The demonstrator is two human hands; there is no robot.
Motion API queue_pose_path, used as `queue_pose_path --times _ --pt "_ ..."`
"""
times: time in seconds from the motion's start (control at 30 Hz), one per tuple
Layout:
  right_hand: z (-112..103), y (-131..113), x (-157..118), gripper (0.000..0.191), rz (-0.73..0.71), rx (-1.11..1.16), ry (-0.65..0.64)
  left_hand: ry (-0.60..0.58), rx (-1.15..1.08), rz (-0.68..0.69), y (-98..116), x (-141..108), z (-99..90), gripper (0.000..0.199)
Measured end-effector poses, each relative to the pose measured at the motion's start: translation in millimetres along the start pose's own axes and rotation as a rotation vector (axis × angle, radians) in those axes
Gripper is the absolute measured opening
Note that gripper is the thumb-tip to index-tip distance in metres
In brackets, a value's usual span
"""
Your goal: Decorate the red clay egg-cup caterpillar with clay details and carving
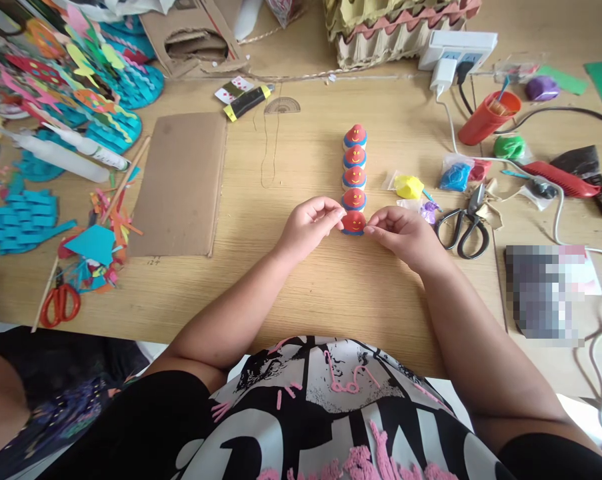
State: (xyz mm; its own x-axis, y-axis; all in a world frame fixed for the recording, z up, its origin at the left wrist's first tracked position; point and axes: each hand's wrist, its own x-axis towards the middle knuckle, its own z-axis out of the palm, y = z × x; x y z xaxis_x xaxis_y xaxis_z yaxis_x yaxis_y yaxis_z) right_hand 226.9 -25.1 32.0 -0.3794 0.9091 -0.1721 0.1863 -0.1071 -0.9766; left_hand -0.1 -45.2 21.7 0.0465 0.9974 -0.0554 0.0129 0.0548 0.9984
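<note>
A row of several small clay figures (355,179) stands on the table, each with a red smiling top, a blue rim and a pale base. The nearest clay figure (353,223) is between my two hands. My left hand (313,223) has thumb and fingertips drawn together at its left edge. On the opposite side, the pinched fingers of my right hand (401,233) touch its right edge. Just beyond my right hand lie a bag of yellow clay (409,187), a bit of purple clay (429,212) and black-handled scissors (463,230).
A cardboard sheet (178,187), paper scraps (93,243) and red-handled scissors (61,303) lie left. Behind are egg cartons (395,30) and a power strip (458,50) with trailing cables. A red cup (488,119) leans at right. Another person's arm (1,400) shows lower left.
</note>
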Motion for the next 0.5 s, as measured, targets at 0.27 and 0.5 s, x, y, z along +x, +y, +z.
queue_pose_path --times 0.27,0.5 --pt "7 3 -3 0.023 -0.139 -0.302 0.088 -0.012 0.004 0.002 -3 1 -0.6 0.021" --pt "11 3 -4 0.014 -0.188 -0.380 0.139 -0.013 0.000 0.011 -4 1 -0.3 0.021"
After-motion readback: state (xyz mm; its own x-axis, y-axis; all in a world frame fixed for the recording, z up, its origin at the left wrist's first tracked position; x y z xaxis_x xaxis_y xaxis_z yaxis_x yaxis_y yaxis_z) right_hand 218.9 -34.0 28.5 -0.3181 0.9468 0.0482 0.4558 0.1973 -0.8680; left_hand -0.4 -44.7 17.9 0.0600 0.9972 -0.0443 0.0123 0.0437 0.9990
